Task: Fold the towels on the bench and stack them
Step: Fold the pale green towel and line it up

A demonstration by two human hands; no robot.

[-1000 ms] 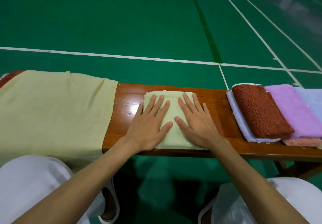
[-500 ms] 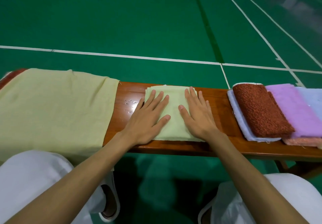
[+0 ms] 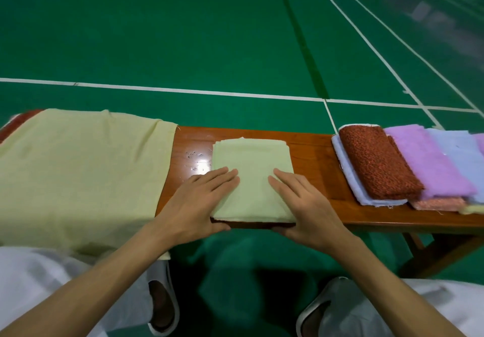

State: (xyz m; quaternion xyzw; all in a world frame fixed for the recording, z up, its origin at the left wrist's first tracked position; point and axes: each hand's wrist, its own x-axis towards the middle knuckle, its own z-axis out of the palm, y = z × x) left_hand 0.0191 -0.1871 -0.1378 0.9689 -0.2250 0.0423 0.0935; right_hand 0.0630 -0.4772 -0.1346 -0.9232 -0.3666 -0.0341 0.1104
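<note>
A folded pale green towel [image 3: 251,169] lies in the middle of the wooden bench [image 3: 314,158]. My left hand [image 3: 199,200] holds its near left corner, with straight fingers on top and the thumb under the edge. My right hand [image 3: 301,203] holds the near right corner the same way. The towel's near edge stands slightly raised over the bench's front edge, with a dark shadow below it. A large unfolded yellow towel [image 3: 78,174] drapes over the bench's left end.
Folded towels overlap at the bench's right end: a rust one [image 3: 377,161] on a pale blue one [image 3: 348,179], then a purple [image 3: 429,161] and a light blue [image 3: 461,158]. Bare wood shows on both sides of the green towel. My knees and sandals are below.
Both hands slid back from flat on the towel's middle to its near edge, and the thumbs went under that edge. The far half of the towel is now uncovered.
</note>
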